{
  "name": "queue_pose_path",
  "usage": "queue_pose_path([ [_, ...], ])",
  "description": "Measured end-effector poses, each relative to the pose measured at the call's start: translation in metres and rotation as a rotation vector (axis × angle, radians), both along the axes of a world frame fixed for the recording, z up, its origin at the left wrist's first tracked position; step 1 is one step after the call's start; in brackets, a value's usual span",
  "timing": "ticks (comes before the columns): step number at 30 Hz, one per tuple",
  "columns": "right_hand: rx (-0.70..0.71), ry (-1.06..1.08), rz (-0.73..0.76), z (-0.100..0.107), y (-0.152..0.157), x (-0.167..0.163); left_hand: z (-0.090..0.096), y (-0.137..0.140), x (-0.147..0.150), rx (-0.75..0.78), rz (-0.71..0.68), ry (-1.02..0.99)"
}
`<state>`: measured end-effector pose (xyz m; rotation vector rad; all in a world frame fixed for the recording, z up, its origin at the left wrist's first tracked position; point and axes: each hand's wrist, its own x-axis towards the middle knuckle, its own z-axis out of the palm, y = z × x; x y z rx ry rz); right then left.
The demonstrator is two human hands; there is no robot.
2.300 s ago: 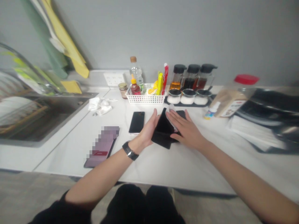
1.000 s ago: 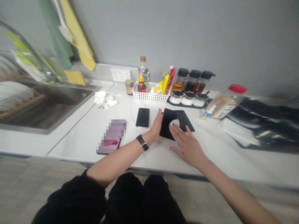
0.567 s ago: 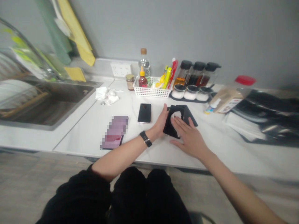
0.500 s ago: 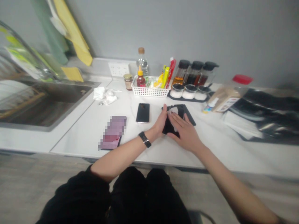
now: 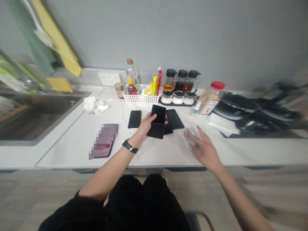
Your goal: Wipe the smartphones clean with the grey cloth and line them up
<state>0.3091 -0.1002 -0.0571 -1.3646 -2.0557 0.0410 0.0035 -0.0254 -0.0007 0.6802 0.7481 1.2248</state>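
Head view, left forearm: stretched forward from the lower left, out of a black sleeve (image 5: 74, 211), with a dark-strapped watch (image 5: 130, 146) on the wrist.
Left hand (image 5: 145, 126): grasping the black phone (image 5: 157, 129), thumb laid over the left side of its face, fingers wrapped behind, tips just peeking past the right edge.
Black phone: in the left hand, tilted a little, in front of a dark phone (image 5: 168, 129) and near a flat dark device (image 5: 175, 119) on the white counter (image 5: 156, 155).
Right forearm: angled in from the lower right, bare, cut off at the bottom edge.
Right hand (image 5: 207, 154): apart from the phones, palm down near the counter, fingers loosely bent around a crumpled pale wipe (image 5: 189, 134).
Left of the left hand: a second phone (image 5: 134, 119) just beside, and a purple-screened phone (image 5: 104, 141) farther off.
Hidden: most of the dark phone, behind the black phone; the back of the black phone.
Blurred: the wipe's outline, plus the black bundle (image 5: 250, 117) at far right; contact between wipe and counter impossible to tell.
Masked: the purple screen, by coarse blocks.
Cut off: the sink (image 5: 43, 118), at the left edge.
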Motion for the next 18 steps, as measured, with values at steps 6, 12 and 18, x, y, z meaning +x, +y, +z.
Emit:
queue_pose_path([
  [6,-0.244,0.382,0.153,0.034,0.057,-0.059,-0.024,-0.043,0.014,0.083,-0.023,0.166],
  [12,-0.685,0.564,0.476,0.048,0.121,-0.128,-0.031,-0.047,0.003,0.110,0.018,0.215],
  [18,-0.796,0.757,0.484,0.059,0.176,-0.159,-0.023,-0.046,-0.049,0.389,0.162,0.814],
])
